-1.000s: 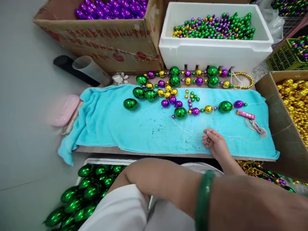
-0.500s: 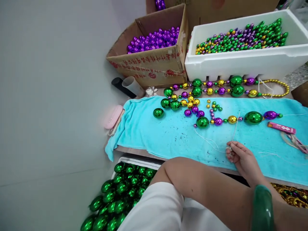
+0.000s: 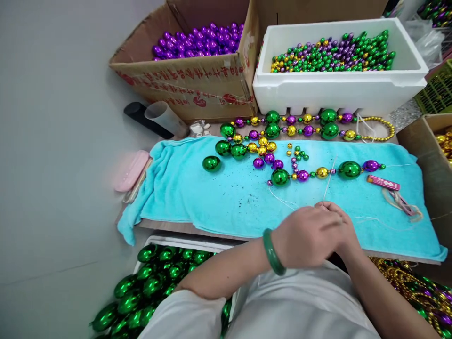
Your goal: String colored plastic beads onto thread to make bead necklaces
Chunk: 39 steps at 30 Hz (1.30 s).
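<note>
A long thin needle (image 3: 329,182) points up and away from my right hand (image 3: 348,233), whose fingertips are pinched on its lower end. My left hand (image 3: 307,235), with a green bangle on the wrist, crosses in front and meets the right hand's fingers. Its fingers look curled together, though blur and the overlap conceal what they grip. Just beyond the needle lies a strung row of beads with a big green bead (image 3: 349,170), a gold bead (image 3: 322,172) and a purple bead (image 3: 371,165). White thread (image 3: 282,200) trails from the row's left end toward my hands.
Loose green, gold and purple beads (image 3: 269,158) lie on a turquoise towel (image 3: 197,197), near a pink-handled cutter (image 3: 383,182). A finished-looking bead necklace (image 3: 291,131) runs behind. Beyond stand a carton (image 3: 183,89) of purple beads and a white foam box (image 3: 339,89). Green beads (image 3: 151,282) fill a container below.
My left arm has swung from the far right back to the middle, bringing the left hand to the right one. The right hand keeps holding the needle. The camera view has shifted.
</note>
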Available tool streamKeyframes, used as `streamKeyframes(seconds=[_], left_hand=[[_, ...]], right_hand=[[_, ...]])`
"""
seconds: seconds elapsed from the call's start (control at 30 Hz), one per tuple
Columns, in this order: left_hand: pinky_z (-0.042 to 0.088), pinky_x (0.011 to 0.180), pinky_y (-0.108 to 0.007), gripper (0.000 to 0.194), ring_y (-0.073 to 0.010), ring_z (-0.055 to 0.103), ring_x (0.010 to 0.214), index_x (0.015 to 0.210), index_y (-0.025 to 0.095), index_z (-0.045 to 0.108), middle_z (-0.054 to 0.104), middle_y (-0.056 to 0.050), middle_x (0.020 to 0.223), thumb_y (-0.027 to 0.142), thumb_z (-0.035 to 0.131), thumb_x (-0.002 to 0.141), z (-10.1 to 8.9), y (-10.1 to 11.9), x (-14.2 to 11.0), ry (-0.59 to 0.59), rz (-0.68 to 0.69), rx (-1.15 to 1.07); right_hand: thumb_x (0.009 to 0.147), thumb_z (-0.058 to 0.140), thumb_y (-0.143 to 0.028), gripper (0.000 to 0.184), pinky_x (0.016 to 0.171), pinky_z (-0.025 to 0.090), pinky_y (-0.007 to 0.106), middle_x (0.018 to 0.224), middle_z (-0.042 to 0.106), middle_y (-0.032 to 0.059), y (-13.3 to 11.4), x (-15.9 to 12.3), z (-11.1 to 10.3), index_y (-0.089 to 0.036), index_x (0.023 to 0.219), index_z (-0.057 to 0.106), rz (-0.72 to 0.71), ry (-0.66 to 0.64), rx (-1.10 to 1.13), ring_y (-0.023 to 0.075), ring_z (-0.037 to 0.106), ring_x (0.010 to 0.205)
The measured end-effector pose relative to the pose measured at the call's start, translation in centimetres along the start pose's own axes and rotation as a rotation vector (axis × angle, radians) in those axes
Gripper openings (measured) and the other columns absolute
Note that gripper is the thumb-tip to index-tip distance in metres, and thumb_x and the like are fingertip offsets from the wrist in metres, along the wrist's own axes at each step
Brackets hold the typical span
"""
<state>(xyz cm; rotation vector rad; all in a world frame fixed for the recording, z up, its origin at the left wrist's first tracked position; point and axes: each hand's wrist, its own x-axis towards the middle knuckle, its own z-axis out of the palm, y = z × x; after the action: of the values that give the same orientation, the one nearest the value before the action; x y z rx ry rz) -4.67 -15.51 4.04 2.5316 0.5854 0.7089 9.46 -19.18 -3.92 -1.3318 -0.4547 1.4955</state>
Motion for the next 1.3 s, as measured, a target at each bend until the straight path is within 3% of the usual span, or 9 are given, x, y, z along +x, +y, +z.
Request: streamKeyframes(seconds=[0.23, 0.43, 0.6, 0.73, 0.83, 0.97, 1.17, 1.23, 1.3], left_hand=[[0.049, 0.083, -0.033, 0.019, -0.0184, 0.059, 0.091, 0.099, 0.015, 0.063, 0.064, -0.008, 0.094, 0.021, 0.047, 0.091, -3.5, -9.6, -4.3, 0.3, -0.509, 0.232], [0.048, 0.085, -0.035, 0.02, -0.0205, 0.059, 0.09, 0.099, 0.015, 0.065, 0.062, -0.009, 0.095, 0.021, 0.05, 0.088, -5.7, -14.9, -6.1, 0.347, -0.715, 0.393], [0.047, 0.085, -0.036, 0.021, -0.0212, 0.058, 0.09, 0.1, 0.015, 0.065, 0.062, -0.009, 0.096, 0.021, 0.049, 0.088, -5.7, -16.2, -4.5, 0.284, -0.666, 0.405], [0.045, 0.087, -0.037, 0.023, -0.0224, 0.056, 0.095, 0.102, 0.015, 0.065, 0.062, -0.01, 0.098, 0.022, 0.047, 0.09, -6.1, -16.8, -1.3, 0.196, -0.548, 0.427], [0.044, 0.088, -0.038, 0.024, -0.0232, 0.056, 0.096, 0.102, 0.014, 0.066, 0.062, -0.01, 0.099, 0.02, 0.046, 0.089, -7.1, -18.0, 1.5, 0.136, -0.562, 0.488], [0.044, 0.087, -0.038, 0.023, -0.0248, 0.054, 0.099, 0.099, 0.016, 0.068, 0.063, -0.01, 0.101, 0.022, 0.049, 0.087, -7.5, -19.6, 4.5, -0.073, -0.541, 0.565], [0.045, 0.081, -0.039, 0.028, -0.0316, 0.05, 0.107, 0.101, 0.013, 0.068, 0.064, -0.016, 0.102, 0.024, 0.064, 0.076, -5.0, -20.2, 6.7, -0.371, -0.581, 0.613], [0.044, 0.083, -0.04, 0.027, -0.032, 0.051, 0.108, 0.101, 0.013, 0.068, 0.064, -0.017, 0.103, 0.02, 0.063, 0.075, -4.7, -20.2, 7.0, -0.376, -0.606, 0.576], [0.043, 0.087, -0.041, 0.027, -0.0309, 0.052, 0.107, 0.1, 0.014, 0.068, 0.064, -0.015, 0.104, 0.019, 0.063, 0.074, -4.9, -19.9, 7.1, -0.268, -0.614, 0.468]], right_hand=[[0.082, 0.063, -0.04, 0.027, 0.046, 0.037, 0.023, 0.065, 0.06, 0.0003, 0.1, 0.3, 0.2, -0.02, 0.1, 0.06, -0.077, -0.028, -0.052, 0.0109, 0.051, 0.053], [0.084, 0.061, -0.038, 0.026, 0.047, 0.039, 0.024, 0.064, 0.059, 0.0006, -1.5, -0.3, 0.2, -0.019, 0.101, 0.06, -0.192, -0.08, -0.126, 0.0118, 0.052, 0.056], [0.085, 0.06, -0.036, 0.023, 0.048, 0.039, 0.023, 0.063, 0.06, -0.0004, -2.0, -0.1, 0.4, -0.02, 0.102, 0.058, -0.267, -0.08, -0.172, 0.0116, 0.052, 0.056], [0.086, 0.06, -0.035, 0.02, 0.047, 0.037, 0.022, 0.061, 0.059, -0.0012, -1.9, 0.3, 0.7, -0.02, 0.098, 0.056, -0.263, -0.054, -0.151, 0.0107, 0.05, 0.054], [0.085, 0.06, -0.036, 0.02, 0.046, 0.036, 0.022, 0.061, 0.058, -0.0016, -1.8, 0.4, 0.7, -0.02, 0.098, 0.056, -0.244, -0.027, -0.154, 0.0101, 0.05, 0.053], [0.085, 0.06, -0.038, 0.023, 0.046, 0.037, 0.021, 0.061, 0.057, -0.0018, -1.5, 0.4, 0.5, -0.019, 0.098, 0.056, -0.221, -0.009, -0.17, 0.0095, 0.05, 0.053], [0.085, 0.059, -0.039, 0.024, 0.046, 0.038, 0.021, 0.062, 0.057, -0.0011, -1.2, 0.9, 0.7, -0.018, 0.097, 0.059, -0.221, -0.024, -0.202, 0.0095, 0.05, 0.052], [0.085, 0.059, -0.038, 0.022, 0.046, 0.038, 0.021, 0.061, 0.057, -0.001, -1.3, 0.9, 0.8, -0.019, 0.096, 0.06, -0.249, -0.031, -0.234, 0.0096, 0.05, 0.053], [0.085, 0.06, -0.037, 0.021, 0.046, 0.039, 0.021, 0.06, 0.057, -0.0009, -1.5, 0.9, 0.8, -0.019, 0.094, 0.062, -0.292, -0.032, -0.272, 0.0098, 0.051, 0.053]])
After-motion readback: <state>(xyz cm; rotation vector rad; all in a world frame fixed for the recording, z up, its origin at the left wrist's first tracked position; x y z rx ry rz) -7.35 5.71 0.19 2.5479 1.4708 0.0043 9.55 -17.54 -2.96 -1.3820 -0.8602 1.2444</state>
